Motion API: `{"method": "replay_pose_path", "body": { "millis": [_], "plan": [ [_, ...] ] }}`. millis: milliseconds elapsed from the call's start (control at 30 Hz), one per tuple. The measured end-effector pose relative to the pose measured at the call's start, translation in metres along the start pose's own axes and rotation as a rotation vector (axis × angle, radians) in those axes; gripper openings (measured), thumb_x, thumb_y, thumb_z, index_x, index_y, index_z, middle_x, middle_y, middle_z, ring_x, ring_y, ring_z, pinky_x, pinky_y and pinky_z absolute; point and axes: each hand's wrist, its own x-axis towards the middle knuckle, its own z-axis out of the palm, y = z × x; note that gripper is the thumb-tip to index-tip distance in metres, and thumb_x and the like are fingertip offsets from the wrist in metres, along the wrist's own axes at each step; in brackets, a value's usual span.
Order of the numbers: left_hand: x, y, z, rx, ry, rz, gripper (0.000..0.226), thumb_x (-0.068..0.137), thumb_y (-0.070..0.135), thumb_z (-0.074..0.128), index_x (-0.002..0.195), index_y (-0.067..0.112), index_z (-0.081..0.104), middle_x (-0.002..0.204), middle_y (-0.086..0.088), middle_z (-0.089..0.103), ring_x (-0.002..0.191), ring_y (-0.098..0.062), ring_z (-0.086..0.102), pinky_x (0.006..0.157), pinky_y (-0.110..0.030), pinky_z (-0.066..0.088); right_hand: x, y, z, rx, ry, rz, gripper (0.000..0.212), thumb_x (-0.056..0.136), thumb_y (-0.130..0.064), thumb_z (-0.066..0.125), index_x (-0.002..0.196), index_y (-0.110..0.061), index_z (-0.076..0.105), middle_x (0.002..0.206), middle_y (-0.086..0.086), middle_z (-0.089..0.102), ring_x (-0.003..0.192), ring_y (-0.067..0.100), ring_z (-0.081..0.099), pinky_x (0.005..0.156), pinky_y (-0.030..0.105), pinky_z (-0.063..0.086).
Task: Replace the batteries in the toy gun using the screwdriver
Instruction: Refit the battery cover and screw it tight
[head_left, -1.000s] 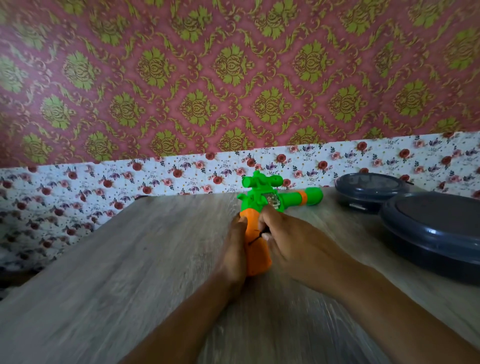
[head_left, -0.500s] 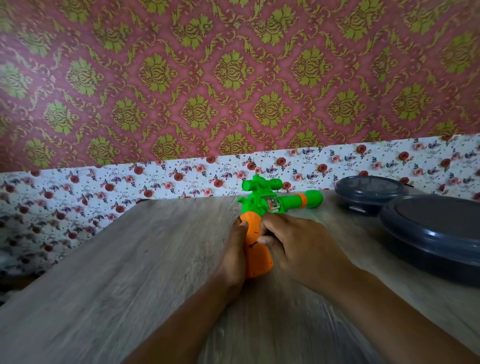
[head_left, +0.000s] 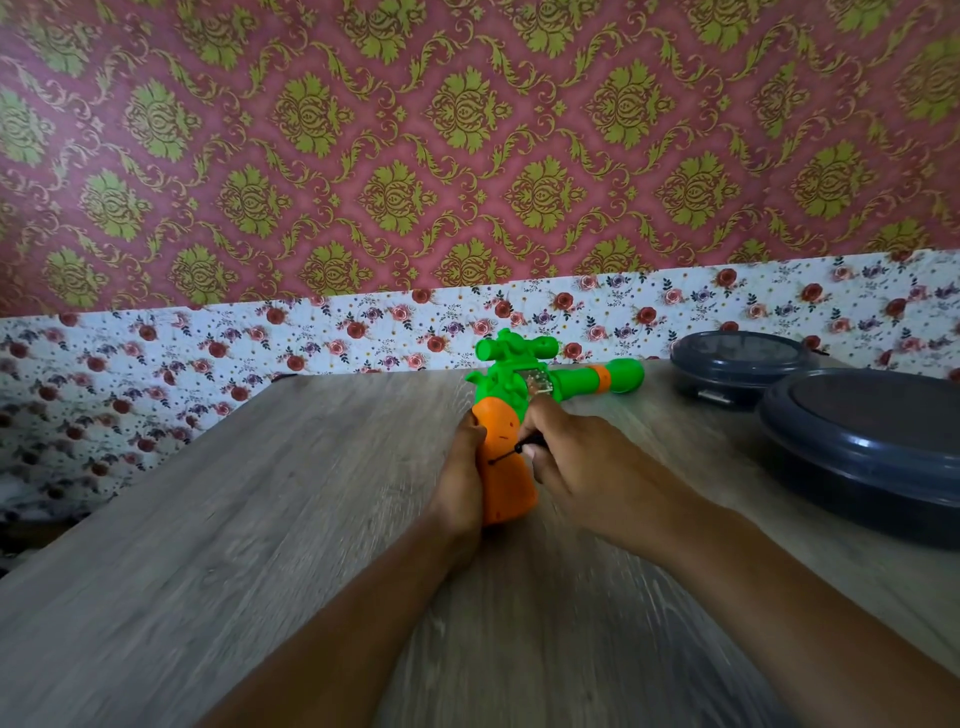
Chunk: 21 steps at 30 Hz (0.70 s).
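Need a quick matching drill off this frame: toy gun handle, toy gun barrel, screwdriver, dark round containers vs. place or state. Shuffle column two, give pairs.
Column 1:
1. toy gun handle
2. toy gun barrel
3. screwdriver
4. dark round containers

Column 2:
A. at the table's right side, lids on
B. pinched in the right hand, tip on the orange part
C. green, points right
D. orange, steadied by the left hand

Pairs: 1-D, 2-C, 3-B, 4-A

Wood table (head_left: 260, 519) w/ damask wall (head_left: 467, 130)
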Motion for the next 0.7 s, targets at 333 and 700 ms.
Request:
{"method": "replay_pose_path", "body": {
  "millis": [333, 700],
  "plan": [
    [-0.001, 0.003, 0.002, -0.018, -0.005, -0.012, 0.043, 0.101, 0.032, 0.021, 0.101, 0.014, 0.06, 0.084, -0.006, 0.066, 0.064, -0.01, 0.065, 0.055, -0.021, 0.053, -0.001, -0.009, 0.002, -0.181, 0.122, -0.018, 0.022, 0.096, -0.039, 0.037, 0.1, -0.018, 0.043, 0.08, 0.003, 0.056, 0.077, 0.027, 0.056, 0.058, 0.035, 0.033],
    [-0.002, 0.003, 0.004, -0.079, -0.034, 0.044, 0.041, 0.1, 0.019, 0.019, 0.095, 0.014, 0.059, 0.077, -0.002, 0.068, 0.071, -0.013, 0.064, 0.067, -0.03, 0.051, 0.001, -0.009, -0.002, -0.235, 0.053, -0.149, 0.013, 0.096, -0.024, 0.042, 0.103, -0.014, 0.047, 0.093, 0.007, 0.06, 0.082, 0.03, 0.057, 0.062, 0.037, 0.039]
  ]
}}
